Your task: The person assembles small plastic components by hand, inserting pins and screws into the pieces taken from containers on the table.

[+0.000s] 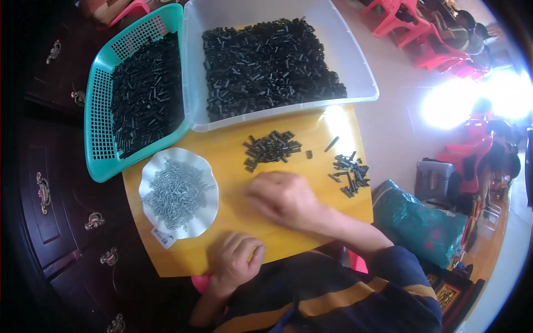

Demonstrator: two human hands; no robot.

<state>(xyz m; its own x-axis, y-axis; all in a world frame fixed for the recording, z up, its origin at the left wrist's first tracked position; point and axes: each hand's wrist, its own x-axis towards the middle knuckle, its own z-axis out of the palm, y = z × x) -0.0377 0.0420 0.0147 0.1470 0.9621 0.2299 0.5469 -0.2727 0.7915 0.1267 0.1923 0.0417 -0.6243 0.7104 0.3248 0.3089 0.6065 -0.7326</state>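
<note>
My left hand [240, 260] is at the front edge of the yellow table, its fingers curled in and thumb pressed near them. Whatever it may hold is too small or hidden to name. My right hand [286, 198] hovers over the middle of the table, smeared by motion, fingers pointing down and hidden. Just beyond it lies a pile of small black plastic pieces [272, 149]. A smaller heap of slim black pieces [352, 173] is at the right edge. A white scalloped dish [210, 213] holds many small silvery metal parts [179, 191], left of my hands.
Behind the dish, a green perforated basket [100, 111] holds many black pieces. A translucent white tub [355, 72] full of similar pieces stands at the back. A green sack [419, 225] and a grey case [435, 180] sit on the floor right. Dark cabinets [41, 188] line the left.
</note>
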